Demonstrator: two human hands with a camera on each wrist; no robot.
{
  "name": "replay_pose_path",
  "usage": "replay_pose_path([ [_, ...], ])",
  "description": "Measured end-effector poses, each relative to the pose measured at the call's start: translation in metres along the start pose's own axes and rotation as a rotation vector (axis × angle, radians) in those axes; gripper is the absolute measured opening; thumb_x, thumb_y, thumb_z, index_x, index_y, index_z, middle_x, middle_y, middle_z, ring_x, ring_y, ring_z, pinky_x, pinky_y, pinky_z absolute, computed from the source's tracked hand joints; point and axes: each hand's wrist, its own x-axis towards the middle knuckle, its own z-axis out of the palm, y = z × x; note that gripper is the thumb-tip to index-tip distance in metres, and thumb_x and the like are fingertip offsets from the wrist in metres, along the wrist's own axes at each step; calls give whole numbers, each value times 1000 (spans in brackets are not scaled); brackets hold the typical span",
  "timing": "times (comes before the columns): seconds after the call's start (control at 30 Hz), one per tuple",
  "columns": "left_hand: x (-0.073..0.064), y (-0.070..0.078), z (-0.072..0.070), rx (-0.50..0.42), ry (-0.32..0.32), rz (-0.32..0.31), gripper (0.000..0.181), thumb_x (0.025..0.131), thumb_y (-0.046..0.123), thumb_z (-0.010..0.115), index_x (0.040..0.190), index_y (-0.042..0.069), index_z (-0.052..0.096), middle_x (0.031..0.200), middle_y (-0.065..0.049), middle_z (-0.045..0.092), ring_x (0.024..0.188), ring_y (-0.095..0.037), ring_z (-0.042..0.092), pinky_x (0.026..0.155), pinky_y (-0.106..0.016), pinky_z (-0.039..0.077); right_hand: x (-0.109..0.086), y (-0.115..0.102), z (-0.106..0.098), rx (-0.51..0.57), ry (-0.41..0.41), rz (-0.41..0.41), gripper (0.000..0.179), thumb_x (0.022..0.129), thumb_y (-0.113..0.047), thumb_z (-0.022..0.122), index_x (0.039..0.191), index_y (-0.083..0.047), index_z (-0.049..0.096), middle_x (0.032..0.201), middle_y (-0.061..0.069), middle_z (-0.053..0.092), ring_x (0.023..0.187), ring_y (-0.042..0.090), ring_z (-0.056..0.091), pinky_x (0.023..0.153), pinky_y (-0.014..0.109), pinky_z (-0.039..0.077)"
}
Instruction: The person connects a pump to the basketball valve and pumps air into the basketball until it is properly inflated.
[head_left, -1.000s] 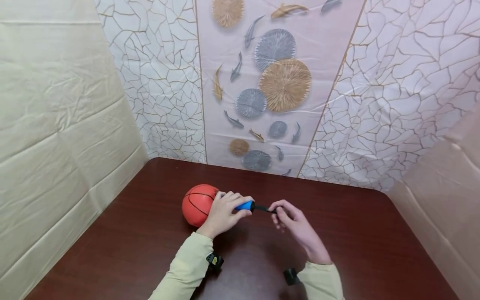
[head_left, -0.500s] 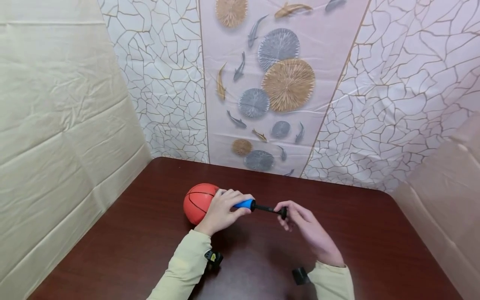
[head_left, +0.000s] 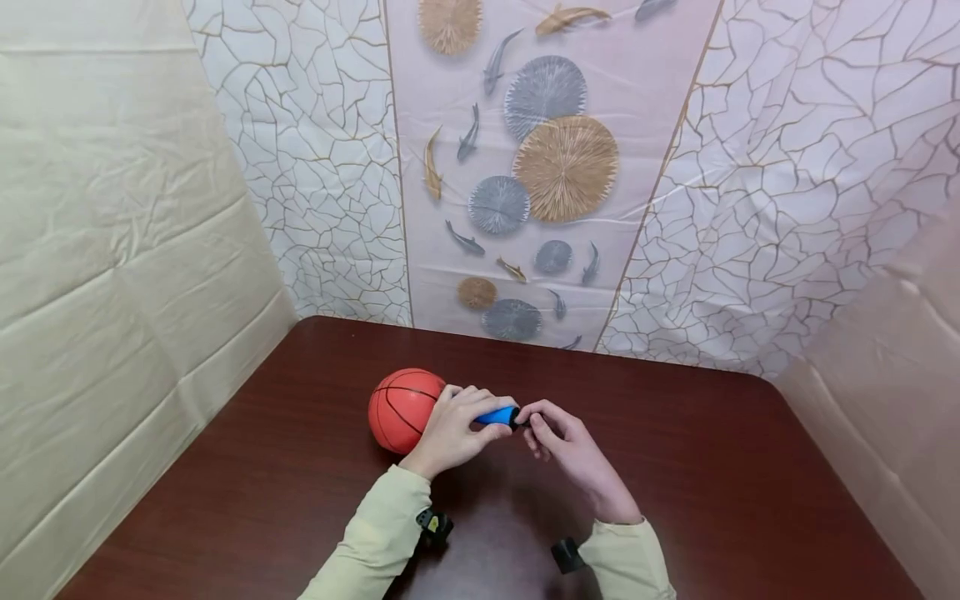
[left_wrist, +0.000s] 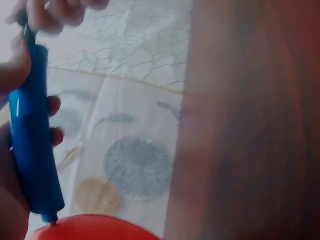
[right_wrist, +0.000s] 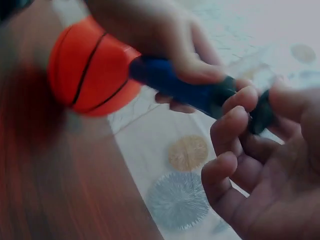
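Observation:
A small orange-red basketball (head_left: 403, 410) with black lines sits on the dark wooden table, left of both hands. My left hand (head_left: 453, 429) grips the blue barrel of a hand pump (head_left: 498, 415), its thumb along the near side. In the left wrist view the pump (left_wrist: 36, 135) meets the red ball (left_wrist: 100, 227) at its narrow nozzle end. My right hand (head_left: 568, 450) pinches the pump's black handle (right_wrist: 261, 114), which sits close against the barrel's end. Most of the rod between is out of sight.
The dark reddish-brown table (head_left: 720, 483) stretches around the hands to rounded far corners. Patterned cloth (head_left: 570, 167) with fish and round leaf prints hangs behind it, and beige cloth (head_left: 120, 250) lines the left side.
Half a second ago the right hand had drawn the pump's black rod out to the right; now it is pushed back in, close to the barrel. The left hand keeps its grip.

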Motion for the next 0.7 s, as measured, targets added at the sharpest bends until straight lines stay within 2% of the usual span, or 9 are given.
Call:
replay_pose_path([
  [0.17, 0, -8, -14, -1, -14, -11, 33, 87, 36, 70, 118, 29, 67, 102, 8, 70, 93, -10, 60, 88, -36, 41, -13, -11, -19, 86, -17, 30, 36, 105, -31, 40, 114, 1, 54, 81, 2, 52, 69, 8, 48, 64, 25, 43],
  [0.33, 0, -13, -24, 19, 19, -55, 33, 87, 35, 70, 119, 29, 67, 101, 7, 69, 92, -11, 60, 86, -37, 40, -24, -18, -37, 142, 55, -19, 36, 105, -32, 38, 117, -1, 52, 80, -2, 55, 69, 7, 49, 63, 23, 43],
  [0.43, 1, -11, -19, 44, 23, -62, 32, 87, 35, 70, 119, 29, 67, 100, 7, 69, 90, -11, 59, 84, -36, 39, -17, -10, -31, 185, 75, -24, 32, 105, -29, 40, 120, -3, 50, 80, -3, 55, 70, 8, 50, 65, 21, 44],
  [0.57, 1, -4, -6, 80, -3, -47, 31, 90, 39, 66, 118, 27, 67, 98, 8, 68, 89, -11, 59, 82, -35, 39, -2, 5, -11, 242, 57, 40, 32, 105, -29, 39, 126, -5, 44, 82, -4, 54, 74, 9, 53, 70, 23, 46],
  [0.7, 2, 0, -3, 75, -43, -23, 33, 89, 41, 66, 119, 27, 67, 100, 7, 68, 91, -11, 58, 85, -36, 40, 2, 12, 0, 242, 45, 82, 34, 104, -29, 42, 124, -1, 42, 83, -2, 54, 74, 10, 52, 71, 24, 45],
])
